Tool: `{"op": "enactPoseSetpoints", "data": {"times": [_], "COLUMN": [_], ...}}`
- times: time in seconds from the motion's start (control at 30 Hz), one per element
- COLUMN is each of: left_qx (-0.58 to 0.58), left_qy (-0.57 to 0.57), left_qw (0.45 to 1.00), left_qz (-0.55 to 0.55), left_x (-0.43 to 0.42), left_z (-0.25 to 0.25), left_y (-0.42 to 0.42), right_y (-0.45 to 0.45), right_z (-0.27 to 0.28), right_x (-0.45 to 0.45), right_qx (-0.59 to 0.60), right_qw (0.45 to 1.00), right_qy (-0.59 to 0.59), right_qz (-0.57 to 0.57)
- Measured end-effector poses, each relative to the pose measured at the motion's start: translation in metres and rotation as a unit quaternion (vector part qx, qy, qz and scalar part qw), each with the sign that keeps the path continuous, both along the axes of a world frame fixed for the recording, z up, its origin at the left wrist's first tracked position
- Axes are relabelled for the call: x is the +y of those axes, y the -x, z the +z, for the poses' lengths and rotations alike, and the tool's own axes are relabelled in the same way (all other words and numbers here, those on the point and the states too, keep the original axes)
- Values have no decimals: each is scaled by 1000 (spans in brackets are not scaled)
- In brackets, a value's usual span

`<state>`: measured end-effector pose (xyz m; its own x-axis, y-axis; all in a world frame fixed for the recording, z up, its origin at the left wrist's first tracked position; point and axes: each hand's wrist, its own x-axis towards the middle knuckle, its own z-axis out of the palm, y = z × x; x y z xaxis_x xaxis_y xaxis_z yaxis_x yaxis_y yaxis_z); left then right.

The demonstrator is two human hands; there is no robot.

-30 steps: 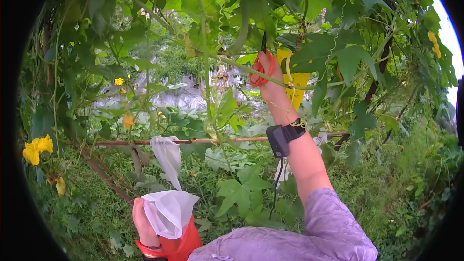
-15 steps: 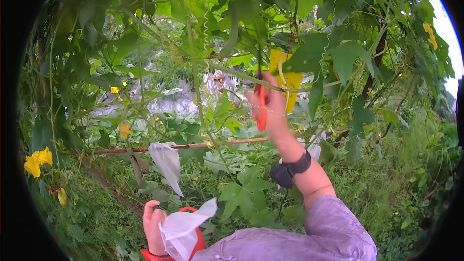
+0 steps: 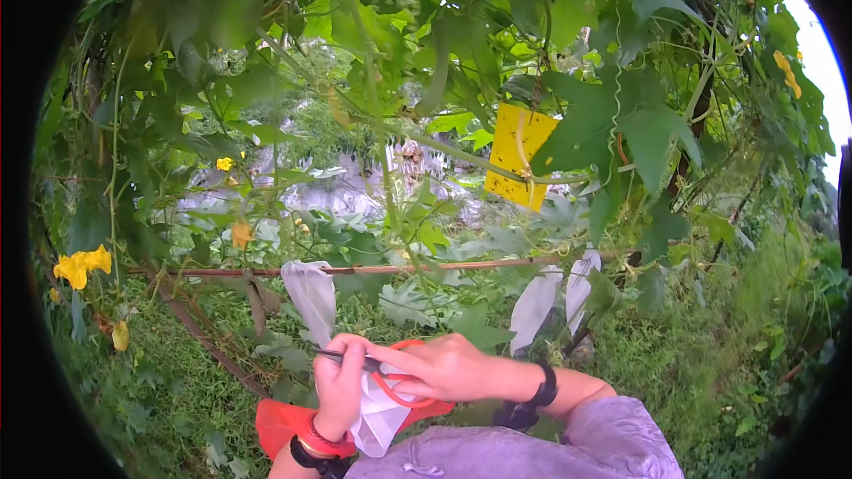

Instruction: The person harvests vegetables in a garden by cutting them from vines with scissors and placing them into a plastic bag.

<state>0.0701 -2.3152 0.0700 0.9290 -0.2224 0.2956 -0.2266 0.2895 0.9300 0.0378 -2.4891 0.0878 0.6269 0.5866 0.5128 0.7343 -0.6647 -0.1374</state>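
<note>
Low in the view, my left hand (image 3: 340, 390) is closed, with a white bag (image 3: 380, 417) bunched in and below it. The dark blades of the scissors (image 3: 411, 399) lie across its fingertips. My right hand (image 3: 451, 367) meets it from the right, closed on the orange handles. A red bag (image 3: 280, 426) hangs about my left wrist and shows on both sides of the white bag. Just where the left fingers pinch the white bag is partly hidden by the blades.
A thin horizontal pole (image 3: 444, 266) crosses behind the hands, with white bags (image 3: 309, 294) hanging along it. Above hang vines, tendrils, a slender green fruit (image 3: 437, 75) and a yellow card (image 3: 519, 155). Yellow flowers (image 3: 82, 267) are at the left.
My right hand has come down from the vines with the scissors and met my left hand. My left hand has moved right and slightly up with the white bag.
</note>
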Motion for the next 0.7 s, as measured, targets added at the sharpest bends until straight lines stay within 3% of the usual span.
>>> {"op": "enactPoseSetpoints", "data": {"times": [0.07,0.13,0.17,0.2,0.3,0.33,0.4,0.63,0.7], "left_qx": [-16,-3,4,6,23,21,61,80,83], "left_qy": [-25,-7,41,39,14,13,1,-14,-12], "left_qw": [999,998,995,995,998,998,998,995,995], "left_qz": [26,67,93,92,49,50,32,49,49], "left_x": [8,18,20,23,33,36,39,54,57], "left_z": [0,-6,-6,-7,-10,-12,-17,-30,-34], "left_y": [1,0,1,2,8,11,16,23,23], "right_y": [-11,-42,-54,-77,-159,-171,-190,-243,-240], "right_z": [28,50,67,85,114,125,145,153,145], "right_x": [-18,-40,-44,-52,-88,-92,-96,-133,-140], "right_qx": [104,-96,22,3,-229,-230,-286,-307,-330], "right_qw": [977,961,882,846,855,854,802,765,791], "right_qy": [-157,-243,-451,-499,-365,-367,-190,-144,-206], "right_qz": [98,-91,-130,-188,-290,-289,-489,-547,-472]}}
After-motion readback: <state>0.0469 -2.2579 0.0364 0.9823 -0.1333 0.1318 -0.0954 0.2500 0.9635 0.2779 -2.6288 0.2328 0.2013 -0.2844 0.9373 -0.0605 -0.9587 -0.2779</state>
